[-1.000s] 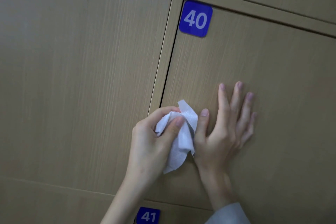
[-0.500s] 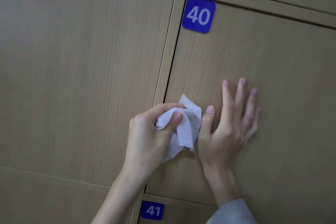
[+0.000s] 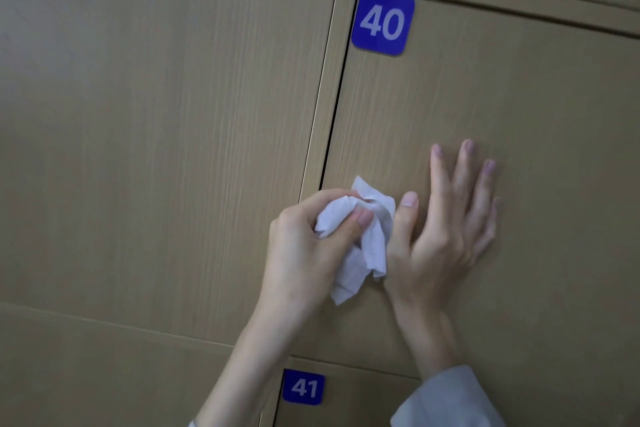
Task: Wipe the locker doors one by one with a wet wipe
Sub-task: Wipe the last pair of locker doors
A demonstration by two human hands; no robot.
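**Ana:** Hands first: the left hand (image 3: pixel 304 246) has thumb and fingers curled round the crumpled white wet wipe (image 3: pixel 360 239), bunched at the left edge of the pale wood-grain locker door numbered 40 (image 3: pixel 502 97). The right hand (image 3: pixel 446 218) lies flat on that same door, fingers straight and slightly fanned, just beside the wipe.

**Ben:** How far along would you say?

**Ana:** Hard to judge. I see no wet streaks on any door, so I can't tell which are done. My guess is door 40 is the one in hand, with most of its face yet to be covered.

**Ben:** And the rest?

**Ana:** Below is the door with the blue square 41 plate (image 3: pixel 303 387); farther up, the blue square 40 plate (image 3: pixel 382 21); the unnumbered wood-grain door on the left (image 3: pixel 156 132) too.

**Ben:** Anything inside the lockers?

**Ana:** Every door in view is closed, so contents are hidden.
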